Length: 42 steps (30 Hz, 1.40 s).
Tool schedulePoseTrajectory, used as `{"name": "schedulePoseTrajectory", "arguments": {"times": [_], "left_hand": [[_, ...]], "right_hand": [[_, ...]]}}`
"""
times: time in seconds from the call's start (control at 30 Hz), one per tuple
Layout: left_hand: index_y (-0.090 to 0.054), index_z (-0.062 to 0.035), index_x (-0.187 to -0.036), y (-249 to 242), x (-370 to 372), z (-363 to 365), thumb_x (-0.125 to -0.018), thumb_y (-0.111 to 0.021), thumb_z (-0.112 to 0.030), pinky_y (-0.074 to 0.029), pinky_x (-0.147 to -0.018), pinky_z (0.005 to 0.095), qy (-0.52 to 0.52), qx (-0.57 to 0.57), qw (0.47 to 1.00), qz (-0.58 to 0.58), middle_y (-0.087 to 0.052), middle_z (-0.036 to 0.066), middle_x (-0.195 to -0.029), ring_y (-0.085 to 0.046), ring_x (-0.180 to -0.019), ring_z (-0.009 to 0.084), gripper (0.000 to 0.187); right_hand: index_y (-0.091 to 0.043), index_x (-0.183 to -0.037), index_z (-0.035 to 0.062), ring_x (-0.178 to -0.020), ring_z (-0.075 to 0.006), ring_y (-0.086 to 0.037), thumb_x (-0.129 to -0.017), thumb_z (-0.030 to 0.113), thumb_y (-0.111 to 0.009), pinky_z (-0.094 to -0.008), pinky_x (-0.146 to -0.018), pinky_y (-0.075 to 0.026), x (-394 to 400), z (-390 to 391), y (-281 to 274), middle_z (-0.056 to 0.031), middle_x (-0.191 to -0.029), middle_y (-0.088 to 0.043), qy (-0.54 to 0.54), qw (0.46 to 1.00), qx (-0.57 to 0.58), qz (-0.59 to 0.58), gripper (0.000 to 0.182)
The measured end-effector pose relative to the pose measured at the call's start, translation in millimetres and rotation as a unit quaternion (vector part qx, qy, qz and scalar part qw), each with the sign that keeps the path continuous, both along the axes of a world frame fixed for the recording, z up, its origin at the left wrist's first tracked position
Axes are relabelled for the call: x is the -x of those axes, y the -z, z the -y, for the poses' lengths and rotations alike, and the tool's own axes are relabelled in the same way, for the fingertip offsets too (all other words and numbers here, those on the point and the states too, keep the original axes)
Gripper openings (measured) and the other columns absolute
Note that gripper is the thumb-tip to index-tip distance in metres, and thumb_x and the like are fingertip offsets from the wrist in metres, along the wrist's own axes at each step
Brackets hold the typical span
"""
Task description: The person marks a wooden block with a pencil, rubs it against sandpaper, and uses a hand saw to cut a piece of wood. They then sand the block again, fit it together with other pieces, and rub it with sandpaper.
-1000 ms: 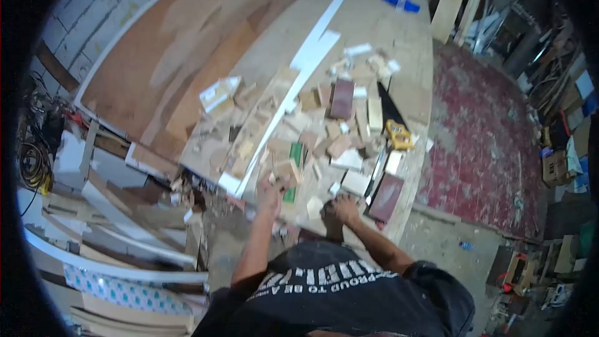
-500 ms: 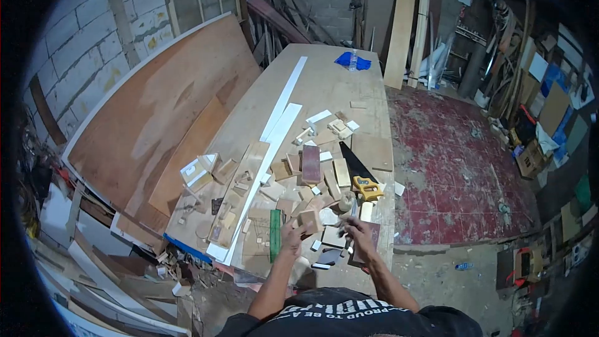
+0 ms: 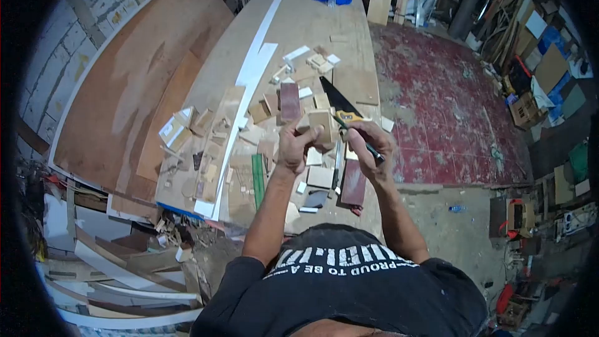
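My left hand [image 3: 296,146] grips a small wooden block [image 3: 322,126], holding it up above the workbench with the thumb on its near face. My right hand [image 3: 374,145] is closed around a slim dark green pencil [image 3: 341,123], whose upper end points at the block's right side. Behind the right hand lies a handsaw [image 3: 339,96] with a black blade and a yellow handle, partly hidden. A dark red sanding block [image 3: 290,101] rests just beyond the left hand. Below the hands are a white-topped piece [image 3: 320,177] and a reddish board [image 3: 354,184].
Wood offcuts [image 3: 253,134] are scattered over the workbench [image 3: 299,15]. Long white strips [image 3: 257,65] and a green strip [image 3: 258,181] lie to the left. A large plywood sheet [image 3: 137,81] leans along the left side. Red tiled floor [image 3: 437,106] lies right of the bench.
The wooden block and both hands have come together, with the pencil now visible in my right hand beside the block. The camera view has tilted downward, showing more of the shirt.
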State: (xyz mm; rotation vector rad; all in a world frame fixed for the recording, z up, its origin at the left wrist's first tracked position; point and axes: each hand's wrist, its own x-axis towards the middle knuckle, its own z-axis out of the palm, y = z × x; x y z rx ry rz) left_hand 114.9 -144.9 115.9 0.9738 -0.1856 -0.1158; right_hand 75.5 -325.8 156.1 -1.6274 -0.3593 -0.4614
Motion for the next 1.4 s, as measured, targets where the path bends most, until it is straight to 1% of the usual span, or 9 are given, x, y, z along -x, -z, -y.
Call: {"name": "schedulePoseTrajectory", "arguments": {"times": [0.27, 0.5, 0.63, 0.77, 0.97, 1.17, 1.23, 1.3, 1.4], "left_hand": [[-0.061, -0.0005, -0.116, -8, 10, -11, -0.084, -0.070, -0.004, -0.059, -0.078, 0.0317, -0.037, 0.019, 0.999, -0.009, -0.069, 0.008, -0.101, -0.069, -0.087, 0.0167, 0.034], [-0.061, 0.0012, -0.115, 9, 14, -17, -0.084, -0.070, -0.004, -0.059, -0.076, 0.0304, -0.045, -0.015, 0.999, -0.012, -0.070, 0.008, -0.098, -0.069, -0.083, 0.0154, 0.034], [-0.063, 0.0019, -0.114, 9, 15, -15, -0.082, -0.071, 0.000, -0.056, -0.071, 0.0254, -0.083, 0.015, 0.996, -0.042, -0.070, 0.008, -0.095, -0.067, -0.079, 0.0129, 0.034], [-0.063, 0.0025, -0.113, 4, 16, -16, -0.080, -0.073, 0.000, -0.057, -0.073, 0.0267, -0.094, 0.035, 0.993, -0.064, -0.070, 0.008, -0.094, -0.067, -0.077, 0.0129, 0.035], [-0.061, 0.0016, -0.114, 17, 13, -17, -0.084, -0.070, -0.005, -0.059, -0.066, 0.0293, -0.055, -0.011, 0.998, -0.035, -0.070, 0.007, -0.091, -0.069, -0.077, 0.0145, 0.032], [-0.065, 0.0009, -0.110, 15, 15, -19, -0.079, -0.076, -0.004, -0.057, -0.073, 0.0257, -0.067, 0.002, 0.997, -0.046, -0.070, 0.006, -0.091, -0.067, -0.078, 0.0119, 0.033], [-0.062, 0.0012, -0.113, 9, 16, -20, -0.082, -0.071, -0.003, -0.061, -0.071, 0.0302, -0.101, -0.002, 0.994, -0.046, -0.070, 0.010, -0.094, -0.070, -0.078, 0.0176, 0.033], [-0.061, 0.0021, -0.113, 11, 14, -23, -0.082, -0.072, -0.002, -0.060, -0.071, 0.0301, -0.099, -0.001, 0.994, -0.046, -0.070, 0.010, -0.095, -0.070, -0.079, 0.0177, 0.033], [-0.062, 0.0035, -0.112, 15, 16, -20, -0.081, -0.073, -0.001, -0.059, -0.072, 0.0298, -0.090, -0.014, 0.995, -0.025, -0.070, 0.011, -0.097, -0.069, -0.080, 0.0174, 0.033]], "right_hand": [[-0.067, -0.096, -0.0023, -0.073, -0.0181, -0.068, -0.083, 0.006, -0.068, -0.0281, -0.065, -0.052, -15, -11, 8, -0.0135, -0.085, -0.069, 0.016, 0.993, 0.071, 0.089, 0.015], [-0.066, -0.097, -0.0011, -0.067, -0.0194, -0.064, -0.078, -0.002, -0.068, -0.0289, -0.059, -0.049, -18, -13, 10, -0.0118, -0.081, -0.065, -0.012, 0.978, 0.142, 0.155, 0.019], [-0.064, -0.092, -0.0005, -0.062, -0.0177, -0.060, -0.072, -0.009, -0.066, -0.0278, -0.055, -0.046, -5, -10, 10, -0.0101, -0.080, -0.062, -0.086, 0.976, 0.173, 0.097, 0.022], [-0.063, -0.086, 0.0001, -0.063, -0.0217, -0.060, -0.072, -0.003, -0.066, -0.0313, -0.058, -0.047, 11, -1, 10, -0.0116, -0.071, -0.060, -0.151, 0.967, 0.205, 0.029, 0.014], [-0.066, -0.098, -0.0002, -0.069, -0.0253, -0.064, -0.078, -0.002, -0.069, -0.0321, -0.062, -0.049, -7, 0, -12, -0.0131, -0.080, -0.064, 0.010, 0.970, 0.188, 0.156, 0.020], [-0.065, -0.097, -0.0006, -0.073, -0.0283, -0.065, -0.077, -0.005, -0.069, -0.0346, -0.064, -0.051, -6, -8, 6, -0.0144, -0.084, -0.065, -0.072, 0.969, 0.201, 0.126, 0.021], [-0.065, -0.093, -0.0004, -0.070, -0.0288, -0.065, -0.077, -0.004, -0.067, -0.0346, -0.063, -0.051, 6, -6, 9, -0.0145, -0.082, -0.064, -0.101, 0.968, 0.201, 0.113, 0.017], [-0.065, -0.088, -0.0012, -0.067, -0.0297, -0.064, -0.077, -0.002, -0.065, -0.0349, -0.061, -0.051, 20, 3, 8, -0.0147, -0.080, -0.064, -0.179, 0.947, 0.267, 0.000, 0.010], [-0.067, -0.089, -0.0017, -0.066, -0.0241, -0.064, -0.078, 0.000, -0.064, -0.0327, -0.061, -0.049, 22, 8, -6, -0.0131, -0.078, -0.065, -0.103, 0.973, 0.205, 0.017, 0.011]]}}
